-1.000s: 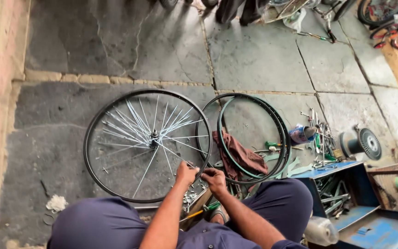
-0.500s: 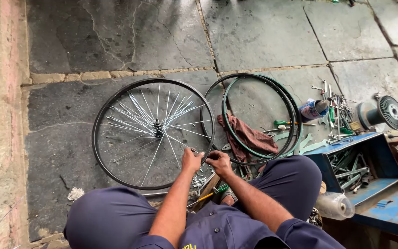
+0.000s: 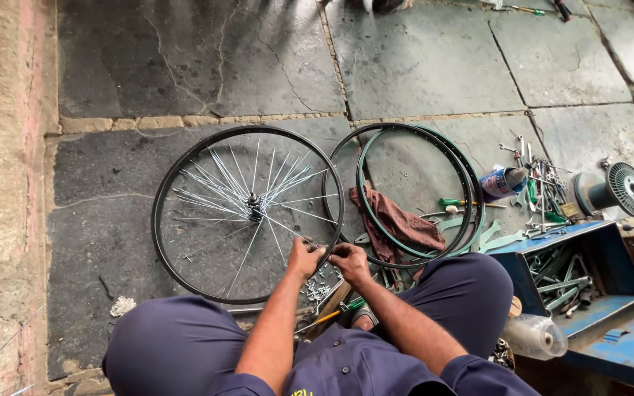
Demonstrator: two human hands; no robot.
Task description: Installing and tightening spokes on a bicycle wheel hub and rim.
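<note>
We see the spoked bicycle wheel (image 3: 247, 213) lying flat on the stone pavement (image 3: 420, 66), centre-left of frame, its hub approx. mid-rim w/ loose spokes fanning out. Our left hand (image 3: 304, 258) rests on the rim's lower-right arc, fingers curled together over the rim edge; whether they pinch a spoke or nipple we can't tell. Our right hand (image 3: 350, 262) sits just beside it, touching or nearly touching the same arc, fingers bent inward and closed on sth. too small to make out.

Right of the wheel, two bare rims (image 3: 412, 192) lie overlapped, one black, one green, w/ a reddish-brown rag (image 3: 398, 224) draped across their lower-left part. Upper right of these: a spray can (image 3: 503, 182) on its side, white w/ blue and red label; print unreadable at this size. Near it, a green-handled screwdriver (image 3: 458, 203) and a heap of spanners (image 3: 544, 191). Far right, a grey spool (image 3: 614, 191) w/ a slotted round face. Lower right, a blue metal toolbox (image 3: 603, 308) stands open, tools in its tray, cut off by the frame edge; a clear plastic bottle (image 3: 537, 336) lies against it.

Below the hands, small nuts (image 3: 321, 286) and a yellow-shafted screwdriver (image 3: 332, 314) sit partly hidden btw. our knees. Lower left on the pavement, a pale crumpled scrap (image 3: 122, 306).
</note>
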